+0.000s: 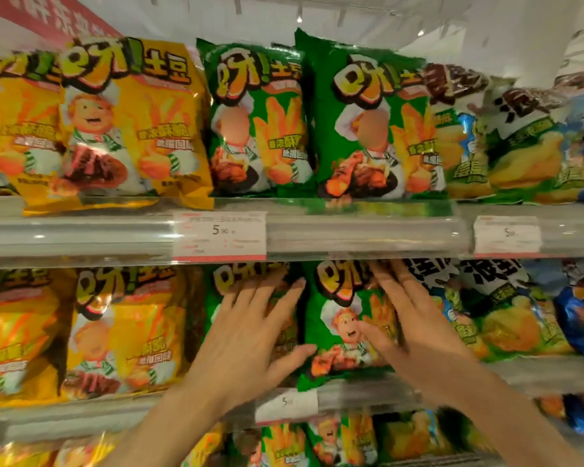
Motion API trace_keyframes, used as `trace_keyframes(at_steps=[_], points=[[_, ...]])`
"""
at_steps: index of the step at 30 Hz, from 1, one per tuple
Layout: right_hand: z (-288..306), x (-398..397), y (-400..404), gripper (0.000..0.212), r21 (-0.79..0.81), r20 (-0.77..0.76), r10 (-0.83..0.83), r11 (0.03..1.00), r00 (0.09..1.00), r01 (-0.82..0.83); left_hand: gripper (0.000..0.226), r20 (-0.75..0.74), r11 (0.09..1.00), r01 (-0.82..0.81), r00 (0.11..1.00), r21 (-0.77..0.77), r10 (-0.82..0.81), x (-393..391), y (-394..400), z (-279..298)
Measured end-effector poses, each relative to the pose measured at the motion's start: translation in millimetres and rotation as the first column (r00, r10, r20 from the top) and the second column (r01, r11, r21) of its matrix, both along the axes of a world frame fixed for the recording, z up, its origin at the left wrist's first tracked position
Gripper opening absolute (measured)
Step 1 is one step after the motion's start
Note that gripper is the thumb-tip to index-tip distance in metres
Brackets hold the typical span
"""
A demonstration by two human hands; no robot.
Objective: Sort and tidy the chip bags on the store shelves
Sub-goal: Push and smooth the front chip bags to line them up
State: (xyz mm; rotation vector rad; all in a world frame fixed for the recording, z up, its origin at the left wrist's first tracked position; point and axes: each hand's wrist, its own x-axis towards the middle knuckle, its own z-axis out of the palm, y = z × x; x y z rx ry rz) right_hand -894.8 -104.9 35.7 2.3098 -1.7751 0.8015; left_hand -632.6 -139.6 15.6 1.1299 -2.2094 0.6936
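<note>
both hands (317, 338) flat, fingers spread, on green chip bags (341, 328), middle shelf (368, 392)

White price label (219, 234) on the upper shelf rail (368, 232), second price label (507, 234) at right, red sign (53, 18) top left

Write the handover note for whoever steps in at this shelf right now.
Left hand: open, flat on the left green bag on the middle shelf.
Right hand: open, fingers spread on the right green bag beside it.
Done: top shelf runs in colour blocks, yellow bags then green bags.
Left: straighten these two green bags, then check the lower shelf.
</note>
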Motion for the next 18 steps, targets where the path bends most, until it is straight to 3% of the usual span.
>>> trace_keyframes(at_steps=[7, 14, 18], points=[[9, -47, -16, 0.099, 0.362, 0.221, 0.053, 0.923, 0.974, -0.132, 0.083, 0.139, 1.0, -0.01, 0.99, 0.018, 0.007, -43, 2, 9], [6, -60, -36, 0.119, 0.484, 0.364, 0.096, 0.83, 0.927, -0.276, 0.094, 0.187, 0.998, -0.056, 0.981, 0.024, 0.05, -48, 4, 10], [5, -59, -39, 0.12, 0.463, 0.457, 0.121, 0.813, 0.881, -0.353, 0.096, 0.241, 0.996, -0.094, 0.966, -0.005, 0.092, -49, 0, 13]])
